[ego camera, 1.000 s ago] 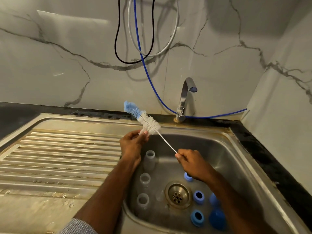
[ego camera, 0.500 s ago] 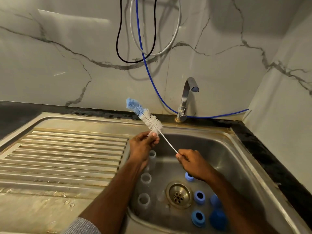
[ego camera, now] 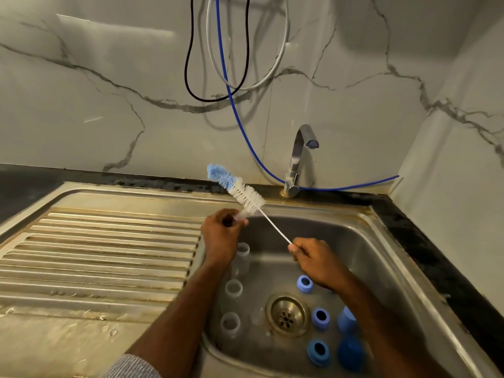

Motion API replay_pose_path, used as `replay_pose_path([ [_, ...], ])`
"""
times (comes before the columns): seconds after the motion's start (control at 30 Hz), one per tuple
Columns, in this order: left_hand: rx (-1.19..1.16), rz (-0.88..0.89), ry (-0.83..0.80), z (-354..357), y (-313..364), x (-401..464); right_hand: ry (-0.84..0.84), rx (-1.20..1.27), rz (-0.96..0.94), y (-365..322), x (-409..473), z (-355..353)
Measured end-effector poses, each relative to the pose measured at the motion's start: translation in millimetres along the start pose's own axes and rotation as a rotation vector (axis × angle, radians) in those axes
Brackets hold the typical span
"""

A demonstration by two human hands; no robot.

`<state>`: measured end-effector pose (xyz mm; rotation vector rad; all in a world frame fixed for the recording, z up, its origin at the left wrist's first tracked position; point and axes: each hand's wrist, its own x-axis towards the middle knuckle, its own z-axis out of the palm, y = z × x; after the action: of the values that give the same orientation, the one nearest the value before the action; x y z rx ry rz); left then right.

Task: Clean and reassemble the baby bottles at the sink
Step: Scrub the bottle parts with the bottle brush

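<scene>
Bottles left of drain, rings right; maybe caps.

A steel sink is set in a dark counter, with a ribbed drainboard on its left. In the basin, three clear bottles stand in a row at the left wall. Blue rings and blue caps lie right of the drain. A tap rises from the back rim.

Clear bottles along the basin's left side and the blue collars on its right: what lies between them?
In the head view, the round metal drain strainer sits between the clear plastic bottles and the blue screw collars; otherwise bare steel basin floor.
</scene>
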<state>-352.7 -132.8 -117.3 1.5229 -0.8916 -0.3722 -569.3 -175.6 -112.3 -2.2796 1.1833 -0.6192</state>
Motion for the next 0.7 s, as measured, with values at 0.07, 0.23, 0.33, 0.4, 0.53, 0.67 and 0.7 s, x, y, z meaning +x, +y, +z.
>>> replay_pose_path([
  [0.07,0.106,-0.007,0.098,-5.1,-2.0,4.7,0.001,0.006,-0.017,1.0,-1.0,-2.2],
  [0.23,0.245,0.087,0.127,-3.8,0.8,1.5,-0.053,-0.119,-0.051,-9.1,-2.4,12.6],
  [0.33,0.247,0.174,0.08,2.9,5.6,-5.7,0.027,-0.205,-0.016,-16.1,1.5,20.6],
  [0.4,0.21,0.148,0.117,2.9,4.9,-3.7,0.043,-0.197,-0.009,-17.4,2.8,20.5],
  [0.53,0.148,-0.022,0.229,-10.8,-1.1,12.4,-0.067,-0.168,-0.017,-9.3,0.0,9.0],
  [0.67,0.154,0.028,0.166,-3.7,2.4,2.7,-0.057,-0.188,-0.004,-7.7,0.9,10.2],
  [0.7,0.16,0.084,0.123,1.7,3.6,-3.6,-0.033,-0.198,0.001,-9.9,1.6,13.8],
])
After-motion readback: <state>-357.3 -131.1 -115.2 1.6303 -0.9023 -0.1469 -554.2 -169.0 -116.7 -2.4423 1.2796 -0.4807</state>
